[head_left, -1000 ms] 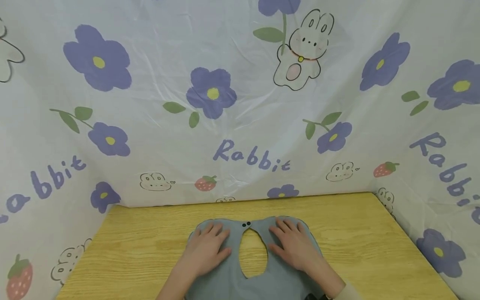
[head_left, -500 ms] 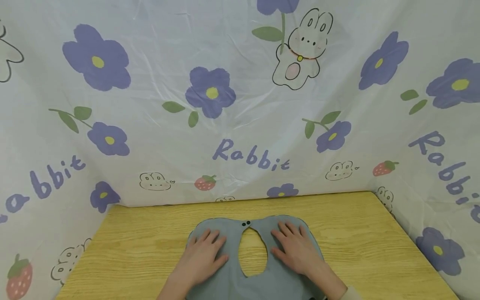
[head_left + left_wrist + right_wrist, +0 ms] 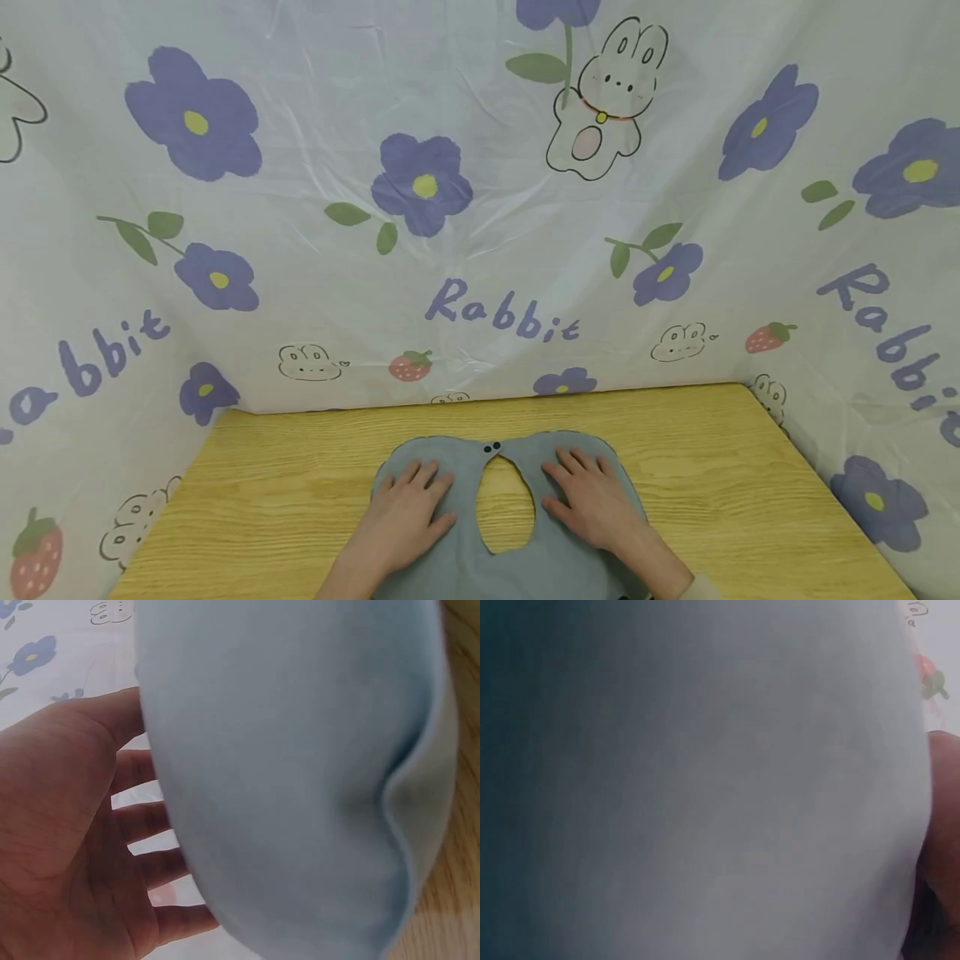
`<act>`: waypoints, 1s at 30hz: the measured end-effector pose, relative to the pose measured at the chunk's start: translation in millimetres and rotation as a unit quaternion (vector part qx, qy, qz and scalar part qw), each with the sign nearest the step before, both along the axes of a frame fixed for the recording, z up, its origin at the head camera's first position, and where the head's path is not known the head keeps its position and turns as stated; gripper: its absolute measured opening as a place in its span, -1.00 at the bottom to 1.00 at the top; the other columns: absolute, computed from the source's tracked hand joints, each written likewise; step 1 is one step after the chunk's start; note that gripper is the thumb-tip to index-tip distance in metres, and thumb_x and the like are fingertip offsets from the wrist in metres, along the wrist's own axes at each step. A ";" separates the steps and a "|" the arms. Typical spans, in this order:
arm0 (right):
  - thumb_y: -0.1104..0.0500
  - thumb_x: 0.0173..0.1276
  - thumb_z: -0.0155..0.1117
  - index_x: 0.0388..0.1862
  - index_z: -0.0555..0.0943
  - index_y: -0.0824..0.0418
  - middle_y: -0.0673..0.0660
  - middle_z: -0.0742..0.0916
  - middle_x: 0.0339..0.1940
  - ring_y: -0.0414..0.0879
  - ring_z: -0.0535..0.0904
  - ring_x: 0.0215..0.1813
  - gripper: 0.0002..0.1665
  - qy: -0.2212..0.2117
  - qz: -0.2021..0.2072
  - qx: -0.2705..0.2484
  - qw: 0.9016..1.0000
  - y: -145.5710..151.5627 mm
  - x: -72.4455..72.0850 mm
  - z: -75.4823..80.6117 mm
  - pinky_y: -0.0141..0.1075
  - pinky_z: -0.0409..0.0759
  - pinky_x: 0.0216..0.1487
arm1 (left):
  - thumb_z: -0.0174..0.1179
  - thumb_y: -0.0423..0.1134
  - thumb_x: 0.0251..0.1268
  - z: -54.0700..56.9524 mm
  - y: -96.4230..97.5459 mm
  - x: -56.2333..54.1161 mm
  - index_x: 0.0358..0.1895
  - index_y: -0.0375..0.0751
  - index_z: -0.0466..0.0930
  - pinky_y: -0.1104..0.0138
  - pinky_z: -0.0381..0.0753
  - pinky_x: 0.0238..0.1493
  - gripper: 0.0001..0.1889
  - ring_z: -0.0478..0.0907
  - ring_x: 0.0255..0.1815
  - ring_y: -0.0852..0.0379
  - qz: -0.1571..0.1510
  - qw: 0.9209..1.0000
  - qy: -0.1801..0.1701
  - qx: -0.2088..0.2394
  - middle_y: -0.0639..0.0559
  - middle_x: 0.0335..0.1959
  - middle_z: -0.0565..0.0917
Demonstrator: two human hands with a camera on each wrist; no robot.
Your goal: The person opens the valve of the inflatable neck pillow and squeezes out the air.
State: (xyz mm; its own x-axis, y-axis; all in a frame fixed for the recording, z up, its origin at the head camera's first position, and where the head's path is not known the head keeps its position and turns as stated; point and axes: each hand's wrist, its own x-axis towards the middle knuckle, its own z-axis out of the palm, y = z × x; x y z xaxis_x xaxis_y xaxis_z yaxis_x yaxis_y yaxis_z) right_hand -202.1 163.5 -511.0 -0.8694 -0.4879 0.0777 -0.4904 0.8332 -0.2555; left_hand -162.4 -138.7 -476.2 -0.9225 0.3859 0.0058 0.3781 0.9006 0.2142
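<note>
Yellow wood-grain tabletop (image 3: pixel 300 475) carries a spread grey-blue fabric piece (image 3: pixel 502 575) with an oval opening, toward the near side, midway between left and right edges. Left hand (image 3: pixel 408 512) and right hand (image 3: pixel 592 500) rest on it either side of the opening, covering part; their extended, parted fingers grip nothing. A pale sleeve (image 3: pixel 701 588) reaches the right wrist. Two round black discs (image 3: pixel 487 449) mark the fabric's far end, short of the tabletop's far edge. Beyond, a white flower-and-rabbit-printed sheet (image 3: pixel 495 242) walls the far and side edges.
</note>
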 end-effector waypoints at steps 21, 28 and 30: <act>-0.11 0.48 0.33 0.38 0.57 0.17 0.32 0.51 0.44 0.29 0.37 0.46 -0.38 0.000 -0.006 -0.006 1.000 8.8 22.9 6.8 0.34 0.31 0.34 | 0.33 0.09 0.37 8.2 -0.2 22.5 0.32 -0.14 0.60 -0.30 0.44 0.22 -0.43 0.37 0.41 -0.33 -0.016 1.000 -0.014 -0.020 -0.21 0.36 0.50; -0.10 0.47 0.33 0.36 0.58 0.16 0.32 0.52 0.43 0.28 0.38 0.46 -0.40 -0.001 -0.010 -0.004 1.000 9.5 22.8 1.3 0.34 0.31 0.34 | 0.34 0.10 0.36 1.5 0.3 24.3 0.29 -0.11 0.62 -0.33 0.46 0.15 -0.45 0.37 0.40 -0.33 -0.010 1.000 -0.024 -0.018 -0.19 0.35 0.51; -0.09 0.47 0.34 0.36 0.58 0.17 0.33 0.52 0.43 0.29 0.38 0.46 -0.40 -0.004 -0.007 -0.007 1.000 9.0 22.2 0.6 0.34 0.31 0.33 | 0.34 0.10 0.36 -0.3 -0.1 25.2 0.29 -0.11 0.62 -0.35 0.46 0.15 -0.46 0.37 0.40 -0.34 -0.009 1.000 -0.025 -0.016 -0.19 0.35 0.51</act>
